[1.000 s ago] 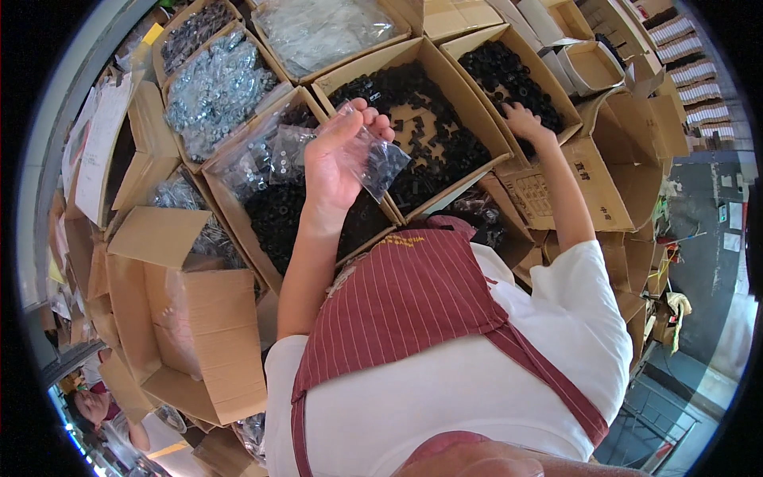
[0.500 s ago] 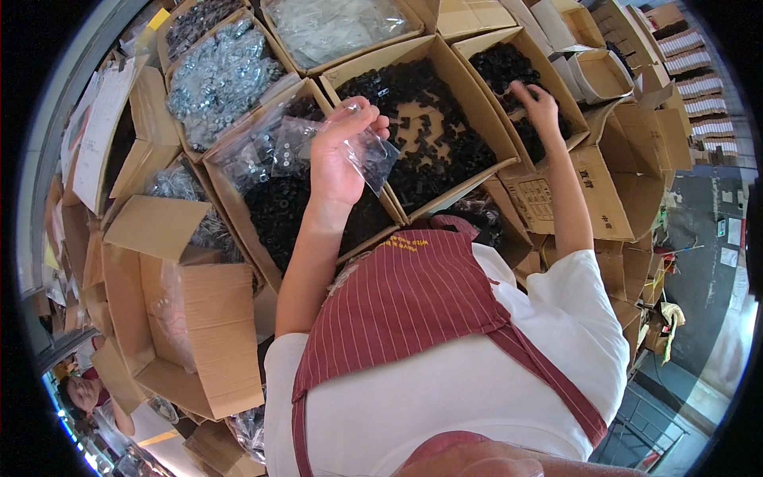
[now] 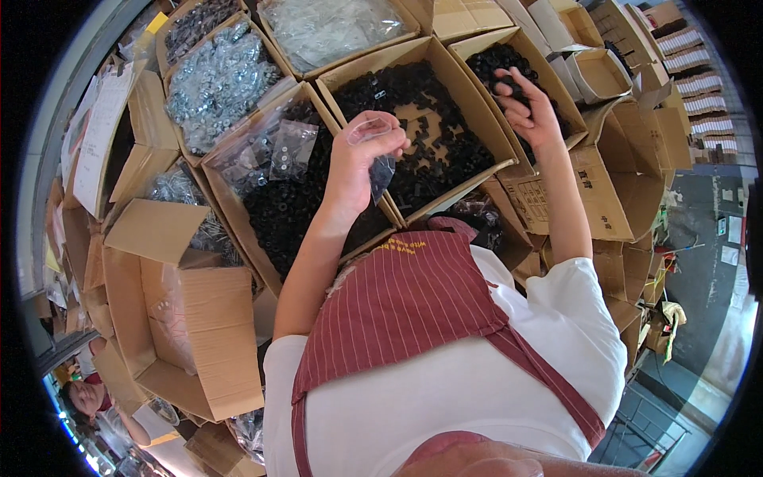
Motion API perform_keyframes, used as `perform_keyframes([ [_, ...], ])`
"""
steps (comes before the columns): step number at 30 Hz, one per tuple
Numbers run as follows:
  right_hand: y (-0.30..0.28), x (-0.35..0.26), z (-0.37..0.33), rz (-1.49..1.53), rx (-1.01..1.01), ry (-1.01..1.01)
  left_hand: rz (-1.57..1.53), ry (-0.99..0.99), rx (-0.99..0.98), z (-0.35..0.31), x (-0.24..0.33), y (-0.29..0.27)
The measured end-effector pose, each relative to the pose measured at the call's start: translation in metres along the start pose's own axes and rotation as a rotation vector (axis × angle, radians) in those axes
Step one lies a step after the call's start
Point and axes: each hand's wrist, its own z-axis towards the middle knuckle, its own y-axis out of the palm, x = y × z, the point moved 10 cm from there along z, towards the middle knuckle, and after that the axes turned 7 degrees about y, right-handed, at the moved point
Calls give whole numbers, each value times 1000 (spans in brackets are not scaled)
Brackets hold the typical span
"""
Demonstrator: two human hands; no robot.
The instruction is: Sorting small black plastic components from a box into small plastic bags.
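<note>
My left hand is closed on a small clear plastic bag, which hangs from the fingers over the near left edge of a carton of black plastic parts. My right hand hovers above a narrower carton at the right, filled with small black pieces. Its fingers are curled in; whatever lies between them is too dark to tell from the pieces behind. Left of my left hand, another carton holds black ring-like parts, with a small bag of pale washers lying on top.
Farther off stand cartons of shiny metal parts and clear plastic bags. An open carton is at the near left. Empty-looking cartons crowd the right. Another person shows at the lower left edge.
My right hand has risen out of the black pieces and its fingers have curled. My left hand has shifted right and nearer with the clear bag, uncovering the bag of washers.
</note>
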Motion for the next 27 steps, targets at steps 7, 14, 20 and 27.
perform_keyframes([
  [7,132,68,-7,-445,-144,141,219,14,-221,-10,-18,31],
  [14,162,84,-5,-480,-180,102,197,45,-263,-12,-20,34],
  [20,165,85,-3,-562,-191,124,184,92,-244,-13,-11,36],
  [27,174,81,-5,-595,-180,117,238,156,-229,-10,-7,31],
])
